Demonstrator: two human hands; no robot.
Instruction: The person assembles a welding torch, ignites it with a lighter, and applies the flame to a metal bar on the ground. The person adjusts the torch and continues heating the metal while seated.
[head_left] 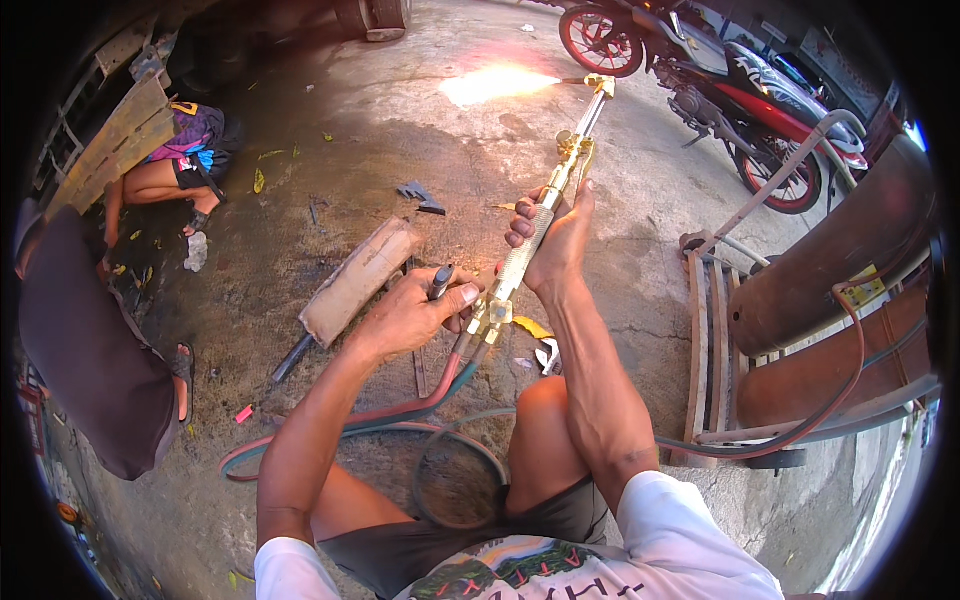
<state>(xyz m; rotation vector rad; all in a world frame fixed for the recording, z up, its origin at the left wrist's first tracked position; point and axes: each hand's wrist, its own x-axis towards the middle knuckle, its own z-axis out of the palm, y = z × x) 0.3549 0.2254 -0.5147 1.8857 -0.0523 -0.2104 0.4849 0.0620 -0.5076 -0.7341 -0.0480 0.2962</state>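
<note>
A cutting torch (524,250) points away from me, with a bright flame (495,85) burning leftward from its head. My right hand (560,240) is closed round the knurled handle. At the rear end of the torch, my left hand (400,312) has its fingers curled by the brass valves (492,312), and the fingertips are partly hidden. A short black marker-like stick (440,282) pokes up between its thumb and fingers. Red and green hoses (440,395) run from the torch and loop on the ground near my legs.
A brownish block (360,280) and a dark metal offcut (421,196) lie on the concrete. Gas cylinders (835,260) rest on a cart (707,350) at right. Motorcycles (740,105) stand far right. Two people crouch at left beside a rusty metal frame (110,150).
</note>
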